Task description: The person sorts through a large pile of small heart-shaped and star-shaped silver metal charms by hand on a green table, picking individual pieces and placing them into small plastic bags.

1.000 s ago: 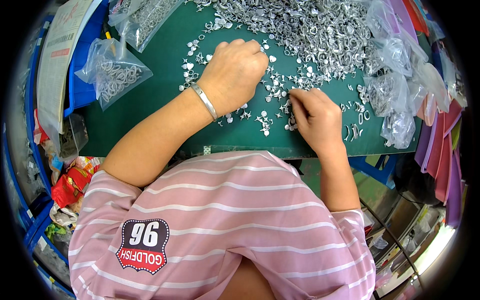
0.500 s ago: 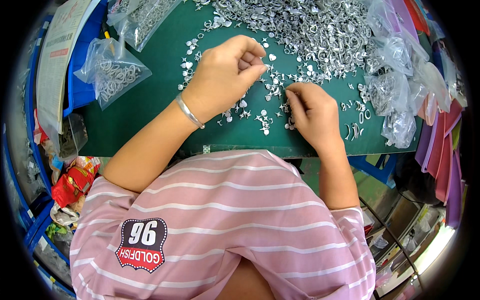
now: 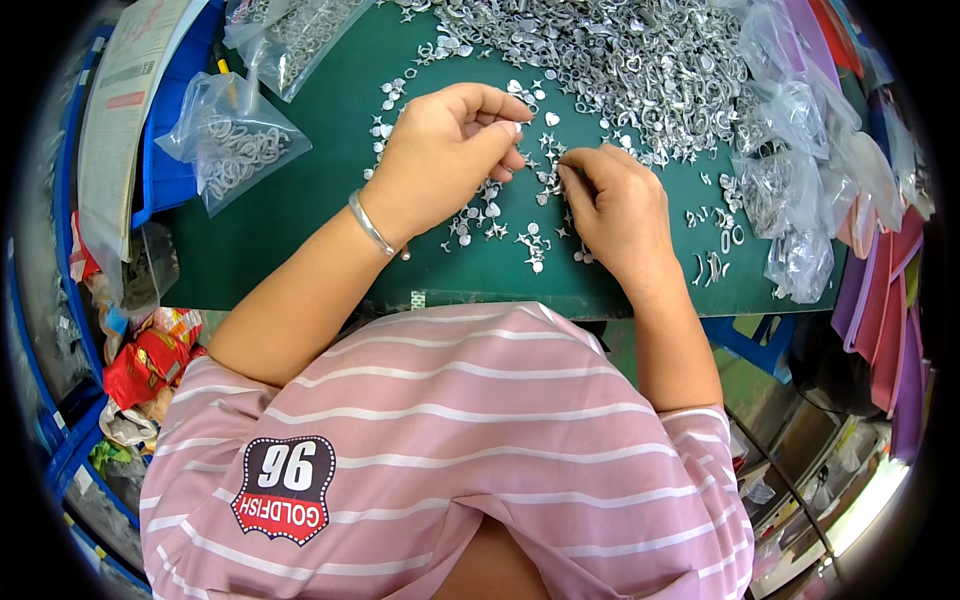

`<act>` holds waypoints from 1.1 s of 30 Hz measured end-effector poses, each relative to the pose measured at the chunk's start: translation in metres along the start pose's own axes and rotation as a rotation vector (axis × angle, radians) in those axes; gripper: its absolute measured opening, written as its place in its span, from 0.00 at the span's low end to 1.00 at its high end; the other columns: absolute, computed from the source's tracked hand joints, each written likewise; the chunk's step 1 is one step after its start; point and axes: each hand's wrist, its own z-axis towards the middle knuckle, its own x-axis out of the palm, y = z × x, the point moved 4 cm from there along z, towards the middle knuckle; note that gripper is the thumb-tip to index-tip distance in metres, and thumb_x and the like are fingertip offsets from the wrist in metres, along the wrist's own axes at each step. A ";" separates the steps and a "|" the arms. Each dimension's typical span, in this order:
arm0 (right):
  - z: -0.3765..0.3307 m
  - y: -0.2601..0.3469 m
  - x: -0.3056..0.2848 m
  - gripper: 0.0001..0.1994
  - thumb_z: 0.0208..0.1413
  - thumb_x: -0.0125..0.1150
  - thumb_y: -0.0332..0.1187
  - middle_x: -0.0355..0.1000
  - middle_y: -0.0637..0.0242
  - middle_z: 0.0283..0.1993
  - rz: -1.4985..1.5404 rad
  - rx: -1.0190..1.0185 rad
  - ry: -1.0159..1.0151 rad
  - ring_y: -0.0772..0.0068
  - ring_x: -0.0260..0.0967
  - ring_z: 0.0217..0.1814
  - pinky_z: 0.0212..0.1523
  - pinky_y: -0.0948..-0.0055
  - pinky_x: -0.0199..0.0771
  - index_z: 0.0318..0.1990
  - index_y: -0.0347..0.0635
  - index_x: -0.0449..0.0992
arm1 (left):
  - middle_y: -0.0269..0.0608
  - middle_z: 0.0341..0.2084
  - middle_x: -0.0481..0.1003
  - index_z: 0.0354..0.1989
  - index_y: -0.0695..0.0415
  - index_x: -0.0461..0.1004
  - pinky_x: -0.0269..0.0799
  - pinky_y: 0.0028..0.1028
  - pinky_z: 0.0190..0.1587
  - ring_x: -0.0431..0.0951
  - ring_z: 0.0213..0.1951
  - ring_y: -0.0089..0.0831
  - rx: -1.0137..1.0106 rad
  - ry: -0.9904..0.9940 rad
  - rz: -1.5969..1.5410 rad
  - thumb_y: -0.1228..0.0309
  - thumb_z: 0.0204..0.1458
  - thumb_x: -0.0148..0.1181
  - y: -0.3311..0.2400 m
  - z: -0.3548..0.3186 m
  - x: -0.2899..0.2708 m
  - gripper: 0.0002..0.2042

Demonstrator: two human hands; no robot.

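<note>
Evidently, only a small share of the charms [image 3: 533, 240] is set apart: loose clusters of stars, hearts and discs are spread between and beside the hands, while by far the greater part is left in the heap [image 3: 640, 65] at the far side of the table [image 3: 300, 245]. Progress is thus judged as partial, with no cluster packed away. The left hand [image 3: 435, 150] is held over the charms, thumb and forefinger brought narrowly together; a small pale bit is seen at their tips, but whether it is gripped cannot be told. The right hand [image 3: 622, 210] is lowered at the nearest cluster, its thumb and forefinger almost closed; whether anything is pinched there cannot be told. Room for moving is offered by the green strip between the left forearm and the bag [image 3: 240, 155], and by the stretch below the right hand's loose links [image 3: 725, 240]. The near edge is bordered by the shirt [image 3: 450, 400], the left side by the bin [image 3: 168, 180], and the right by more bags [image 3: 798, 262].
</note>
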 end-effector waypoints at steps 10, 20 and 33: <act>0.004 0.001 -0.002 0.03 0.50 0.62 0.28 0.71 0.63 0.26 0.008 -0.083 -0.003 0.61 0.72 0.25 0.27 0.65 0.72 0.32 0.42 0.79 | 0.35 0.25 0.72 0.30 0.62 0.77 0.70 0.23 0.29 0.74 0.26 0.25 0.403 0.094 0.558 0.79 0.47 0.62 0.003 -0.005 0.011 0.03; -0.027 -0.041 -0.021 0.03 0.52 0.54 0.24 0.68 0.65 0.24 1.537 0.649 0.060 0.84 0.55 0.18 0.16 0.83 0.51 0.33 0.35 0.71 | 0.42 0.28 0.69 0.29 0.59 0.75 0.72 0.35 0.33 0.74 0.30 0.43 0.713 0.156 0.973 0.78 0.45 0.62 0.010 -0.008 0.029 0.04; -0.031 -0.004 -0.019 0.04 0.49 0.63 0.27 0.71 0.63 0.28 -0.027 -0.014 0.056 0.56 0.71 0.27 0.28 0.63 0.72 0.33 0.44 0.78 | 0.44 0.29 0.72 0.30 0.61 0.76 0.72 0.34 0.35 0.75 0.32 0.43 0.570 0.073 0.853 0.80 0.45 0.62 0.001 -0.010 0.009 0.04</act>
